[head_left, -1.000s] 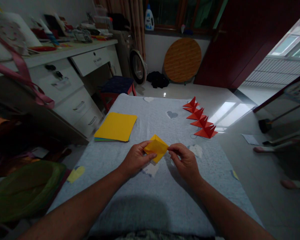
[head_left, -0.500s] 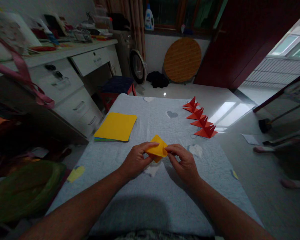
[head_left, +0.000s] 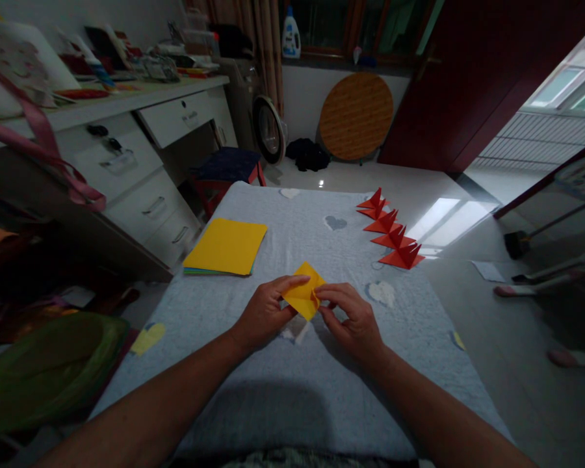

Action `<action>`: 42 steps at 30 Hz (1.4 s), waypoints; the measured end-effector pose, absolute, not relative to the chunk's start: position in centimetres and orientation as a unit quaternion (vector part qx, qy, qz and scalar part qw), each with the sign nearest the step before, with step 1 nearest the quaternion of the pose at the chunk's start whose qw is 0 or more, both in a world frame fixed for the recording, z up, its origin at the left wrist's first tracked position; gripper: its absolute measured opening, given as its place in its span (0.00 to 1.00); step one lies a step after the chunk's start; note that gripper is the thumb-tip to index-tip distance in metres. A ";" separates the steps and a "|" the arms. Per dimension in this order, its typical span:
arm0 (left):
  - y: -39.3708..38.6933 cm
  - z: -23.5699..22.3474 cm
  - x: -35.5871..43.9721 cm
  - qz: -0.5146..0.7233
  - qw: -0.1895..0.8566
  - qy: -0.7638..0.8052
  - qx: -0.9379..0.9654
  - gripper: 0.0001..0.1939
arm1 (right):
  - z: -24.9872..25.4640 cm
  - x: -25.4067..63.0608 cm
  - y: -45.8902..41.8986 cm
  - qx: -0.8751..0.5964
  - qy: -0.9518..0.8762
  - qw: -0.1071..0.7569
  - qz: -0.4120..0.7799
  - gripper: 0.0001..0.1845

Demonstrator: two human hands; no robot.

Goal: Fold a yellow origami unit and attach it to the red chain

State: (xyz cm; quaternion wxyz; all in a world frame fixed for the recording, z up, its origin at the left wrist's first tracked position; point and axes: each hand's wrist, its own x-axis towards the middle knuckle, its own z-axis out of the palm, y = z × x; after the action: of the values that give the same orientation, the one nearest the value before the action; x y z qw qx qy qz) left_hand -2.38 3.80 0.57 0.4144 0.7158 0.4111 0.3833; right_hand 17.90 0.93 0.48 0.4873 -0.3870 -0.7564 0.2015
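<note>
A small folded sheet of yellow origami paper (head_left: 304,294) is held between both hands above the cloth-covered table. My left hand (head_left: 266,305) pinches its left corner, thumb on top and fingers beneath. At the right corner, my right hand (head_left: 353,318) grips the paper between thumb and fingertips, where a small flap is bent inward. To the left lies a stack of square paper (head_left: 227,247), yellow on top with other colours showing at the edge. Several red folded paper pieces (head_left: 400,255) stand in a row at the table's far right.
A pale blue cloth (head_left: 292,208) with heart shapes covers the table. On the left are a white desk with drawers (head_left: 149,201) and a green-covered basket (head_left: 49,370). A dark stool (head_left: 229,166) stands past the far left corner. A person's legs (head_left: 531,289) show at right.
My right fingers have moved slightly left, pressing the right corner of the yellow paper inward. The paper's lower part now looks flatter and more spread. My left hand stays nearly still.
</note>
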 end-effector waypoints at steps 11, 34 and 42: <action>3.5 0.7 -2.0 0.389 0.430 0.413 0.703 0.22 | 0.1 17.6 0.9 -0.398 -0.771 0.475 0.149 0.15; 3.3 1.0 -0.8 0.360 0.619 0.414 0.561 0.11 | 0.6 17.3 0.5 -0.406 -0.742 0.508 0.167 0.11; 3.2 1.7 -0.6 0.371 0.604 0.402 0.579 0.12 | 0.3 17.3 0.5 -0.439 -0.733 0.493 0.164 0.10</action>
State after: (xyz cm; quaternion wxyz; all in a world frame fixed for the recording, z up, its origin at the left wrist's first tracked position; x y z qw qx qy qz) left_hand -0.60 3.19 1.66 0.6042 0.5792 0.4023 0.3709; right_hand 17.26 0.50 0.32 0.4926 -0.4391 -0.7334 0.1635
